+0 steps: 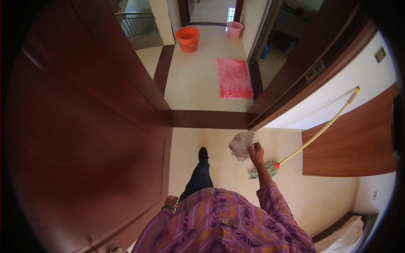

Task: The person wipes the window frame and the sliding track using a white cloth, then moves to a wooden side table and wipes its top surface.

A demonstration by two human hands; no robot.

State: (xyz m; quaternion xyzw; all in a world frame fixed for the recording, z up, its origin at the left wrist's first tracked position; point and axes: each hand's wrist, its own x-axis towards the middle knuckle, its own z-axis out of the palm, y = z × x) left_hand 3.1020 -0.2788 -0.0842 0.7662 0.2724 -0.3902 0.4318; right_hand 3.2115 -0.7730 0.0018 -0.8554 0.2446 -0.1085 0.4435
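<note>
My right hand [256, 154] is closed on the gathered top of a thin, whitish translucent plastic bag [242, 146]. The bag hangs crumpled in front of me, above the tiled floor; what it holds, if anything, cannot be made out. Down by my left side, next to the reddish-brown door [105, 139], is my left hand [171, 201]. Its back faces up and its fingers are hidden beneath. Just past my right wrist, a mop [265, 170] rests its greenish strands on the floor, and its yellow handle leans against the wall.
Ahead, a dark threshold strip [209, 119] crosses the doorway. Beyond it lie a pink-red mat [235, 79], an orange bucket [187, 40] and a pink basket [235, 30]. A dark door frame [291, 80] stands on the right, with a brown wooden panel [350, 143] behind the mop.
</note>
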